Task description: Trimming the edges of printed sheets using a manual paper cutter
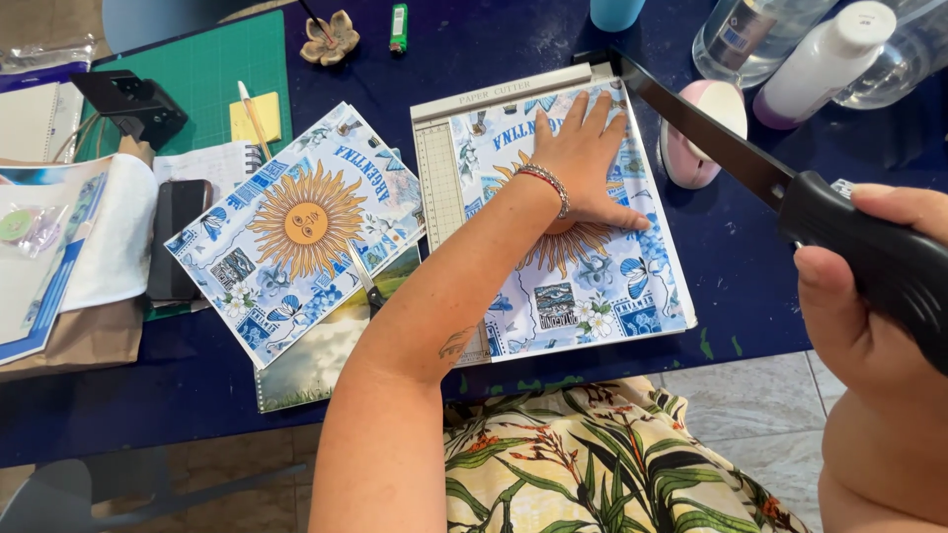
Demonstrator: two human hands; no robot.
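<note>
Dark blue table point(118, 405); pale tiled floor point(760, 415), probably daylight.

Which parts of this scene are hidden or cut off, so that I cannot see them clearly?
Head view, the only one:
- Sun picture on the printed sheet: its middle is covered by the left hand.
- Black handle of the cutter blade: its end leaves the right edge; the right hand is also cut off.
- Clear bottles: tops cut by the upper edge.

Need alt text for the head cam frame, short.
A person's left hand presses a printed sun-pattern sheet flat on a paper cutter, while the right hand grips the raised blade arm's black handle. A matching sheet lies alongside on the dark blue table.
</note>
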